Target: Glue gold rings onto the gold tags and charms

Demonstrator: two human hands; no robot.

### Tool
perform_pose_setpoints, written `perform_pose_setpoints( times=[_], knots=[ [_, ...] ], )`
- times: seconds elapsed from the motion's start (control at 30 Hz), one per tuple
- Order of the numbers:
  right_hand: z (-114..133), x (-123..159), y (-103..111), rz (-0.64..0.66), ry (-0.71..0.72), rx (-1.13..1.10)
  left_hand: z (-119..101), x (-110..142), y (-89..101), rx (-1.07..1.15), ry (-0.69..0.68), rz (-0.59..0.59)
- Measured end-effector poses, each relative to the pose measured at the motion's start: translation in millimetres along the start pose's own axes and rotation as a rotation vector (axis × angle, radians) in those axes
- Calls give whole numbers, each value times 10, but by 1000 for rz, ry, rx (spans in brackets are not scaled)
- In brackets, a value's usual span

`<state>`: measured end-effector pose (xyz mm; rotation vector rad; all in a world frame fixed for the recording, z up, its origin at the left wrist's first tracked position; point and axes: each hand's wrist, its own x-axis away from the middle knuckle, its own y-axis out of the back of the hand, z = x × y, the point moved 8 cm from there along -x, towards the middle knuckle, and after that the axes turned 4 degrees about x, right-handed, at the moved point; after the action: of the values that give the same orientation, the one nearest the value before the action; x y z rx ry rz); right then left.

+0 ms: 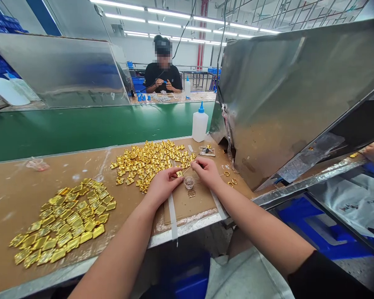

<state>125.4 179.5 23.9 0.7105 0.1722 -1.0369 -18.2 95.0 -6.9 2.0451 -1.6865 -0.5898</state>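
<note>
Below the small clear cup [189,182], cut off by the frame: pale cloth [237,276] and, farther right, a dark sleeve [330,276]. Well right of the cup, on a pale bag [355,207], dark marks like writing, too small to read. Well left of the cup, larger gold plates [73,220], some overlapping. Just left of the cup, in the left hand [164,182], thumb and fingers pinched on one gold piece [180,173], partly covered. Just above and right of the cup, in the right hand [206,169], fingertips closed on a thin stick [187,169], angled toward that piece; contact too fine to make out. Right of the cup, loose gold rings [230,182]. Behind the cup, leftward, a gold heap [152,158], partly hidden by the left hand; farther behind, a blue-capped bottle [200,126]. Far beyond the cup, a co-worker [151,75], legs hidden, handling something small and blue [165,82].
</note>
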Motion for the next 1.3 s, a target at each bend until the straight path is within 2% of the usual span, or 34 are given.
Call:
perform_pose_setpoints(
  times=[0.57,0.8,0.97,1.13,1.3],
  knots=[
    [-13,-18,-119,88,13,0,25,-14,-15,-73,-16,16],
    [22,8,-46,52,49,32,12,-17,11,-57,-38,-12],
    [69,78,-69,117,83,122,-59,12,42,-24,-63,-33],
    [91,113,78,70,40,240,-28,5,74,-3,-58,-63],
    [210,220,19,243,34,405,33,-25,84,51,-58,-75]
  ],
)
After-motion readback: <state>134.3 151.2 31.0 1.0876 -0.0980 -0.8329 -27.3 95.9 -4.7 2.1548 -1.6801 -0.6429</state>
